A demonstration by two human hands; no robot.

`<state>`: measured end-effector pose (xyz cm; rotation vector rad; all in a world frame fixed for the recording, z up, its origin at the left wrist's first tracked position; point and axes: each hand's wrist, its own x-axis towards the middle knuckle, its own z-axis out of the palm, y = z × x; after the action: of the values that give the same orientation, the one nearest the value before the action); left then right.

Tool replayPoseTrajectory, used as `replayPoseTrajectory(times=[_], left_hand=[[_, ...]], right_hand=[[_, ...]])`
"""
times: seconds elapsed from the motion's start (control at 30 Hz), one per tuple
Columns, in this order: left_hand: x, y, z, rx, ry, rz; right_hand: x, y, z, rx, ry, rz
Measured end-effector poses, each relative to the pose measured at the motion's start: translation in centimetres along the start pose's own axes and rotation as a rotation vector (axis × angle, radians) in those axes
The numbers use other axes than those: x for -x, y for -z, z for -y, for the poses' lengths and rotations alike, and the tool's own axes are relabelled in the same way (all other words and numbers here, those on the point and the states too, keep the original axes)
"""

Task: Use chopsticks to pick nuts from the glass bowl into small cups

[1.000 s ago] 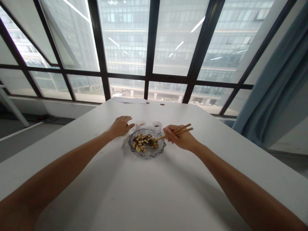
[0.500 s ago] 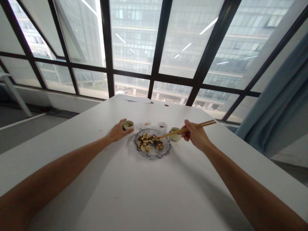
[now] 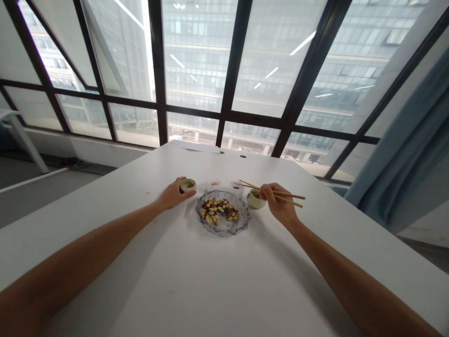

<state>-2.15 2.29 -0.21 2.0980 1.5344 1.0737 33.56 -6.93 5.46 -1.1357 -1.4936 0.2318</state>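
Left hand: partly curled, thumb and fingers (image 3: 175, 193) wrapped round the side of the left green cup (image 3: 188, 184)
Right hand: closed (image 3: 279, 202) on the chopsticks (image 3: 293, 194), pen-style
Windows: big dark-framed panes (image 3: 196, 56) across the back
Table: plain white top (image 3: 210, 281) under all the dishes
Curtain: blue-grey (image 3: 396, 164), off to the right
Glass plate: wavy rim (image 3: 224, 230), sitting between the hands, a bit nearer me
Green cups: left one's in the left hand's grip; right green cup (image 3: 255, 201) is right by the right hand's fingertips, can't tell if they touch
White cups: two little ones (image 3: 213, 186) just behind the plate
Chopsticks: pointing left from the right hand, tips slightly apart, around the right-hand white cup
Nuts: yellowish pile (image 3: 211, 211) mixed with dark bits, on the plate
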Motion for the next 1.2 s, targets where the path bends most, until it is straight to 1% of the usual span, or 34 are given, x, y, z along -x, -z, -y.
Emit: replayPoseTrajectory(times=[0.1,0.13,0.17,0.23,0.33,0.37,0.43,0.53,0.73,0.93,1.07,1.2], left_hand=[[0.0,0.0,0.0,-0.002,-0.002,-0.004],[0.0,0.1,0.0,-0.006,-0.001,-0.003],[0.0,0.1,-0.1,-0.008,0.001,0.001],[0.0,0.1,-0.1,-0.011,0.007,0.008],[0.0,0.1,-0.2,-0.018,0.010,0.009],[0.0,0.1,-0.2,-0.018,0.011,0.008],[0.0,0.1,-0.1,-0.012,0.008,0.008],[0.0,0.0,0.0,-0.009,0.004,0.006],[0.0,0.0,-0.1,-0.014,0.003,0.010],[0.1,0.1,-0.3,-0.008,0.005,0.011],[0.1,0.1,-0.3,-0.007,0.009,0.010],[0.1,0.0,-0.3,0.006,0.004,0.010]], right_hand=[[-0.2,0.4,1.8,-0.082,-0.016,-0.030],[-0.3,0.6,2.6,-0.110,-0.017,-0.022],[-0.3,0.8,3.3,-0.127,-0.024,0.024],[-0.2,1.0,4.5,-0.122,-0.049,0.168],[0.2,1.1,5.0,-0.055,-0.044,0.379],[0.4,1.0,4.9,-0.031,-0.032,0.422],[0.6,0.8,4.5,0.007,-0.013,0.463],[0.7,0.6,4.1,0.038,-0.009,0.462],[0.3,1.1,4.6,0.076,-0.009,0.514],[0.3,1.1,4.5,0.117,0.021,0.531],[0.3,1.1,4.5,0.114,0.013,0.524],[0.0,1.4,4.6,0.076,-0.013,0.473]])
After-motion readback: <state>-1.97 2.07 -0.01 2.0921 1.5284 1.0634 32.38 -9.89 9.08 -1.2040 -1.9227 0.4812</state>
